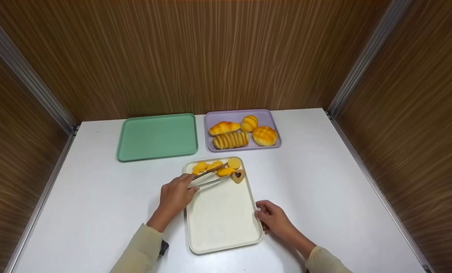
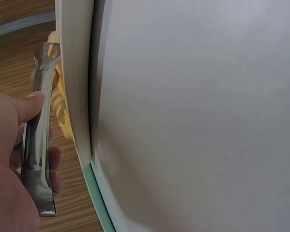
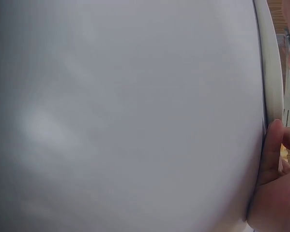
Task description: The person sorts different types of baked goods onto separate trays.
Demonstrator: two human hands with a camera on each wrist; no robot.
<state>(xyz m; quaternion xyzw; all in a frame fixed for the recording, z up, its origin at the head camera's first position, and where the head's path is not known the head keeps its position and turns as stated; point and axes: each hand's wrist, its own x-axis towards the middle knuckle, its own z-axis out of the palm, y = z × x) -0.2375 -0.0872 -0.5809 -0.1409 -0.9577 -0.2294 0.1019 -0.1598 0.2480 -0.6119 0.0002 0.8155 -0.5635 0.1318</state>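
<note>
My left hand (image 1: 176, 193) holds metal tongs (image 1: 210, 183) over the far end of a cream tray (image 1: 222, 220). Their tips lie on either side of a yellow piece (image 1: 226, 171); whether they squeeze it I cannot tell. Close by on the tray are a round yellow biscuit (image 1: 233, 163), a heart-shaped biscuit (image 1: 238, 176) with a dark centre, and more yellow pieces (image 1: 200, 167) partly behind the tongs. With thumb and fingers, my right hand (image 1: 275, 218) grips the tray's right rim. In the left wrist view, fingers and thumb wrap the tongs (image 2: 40, 130).
Behind the cream tray, a green tray (image 1: 157, 137) lies at the left. A purple tray (image 1: 263, 113) beside it bears several breads, among them a croissant (image 1: 224, 128) and a round bun (image 1: 265, 136). Wood-patterned panels (image 1: 210, 57) enclose the white table (image 1: 316, 170) at the back and sides.
</note>
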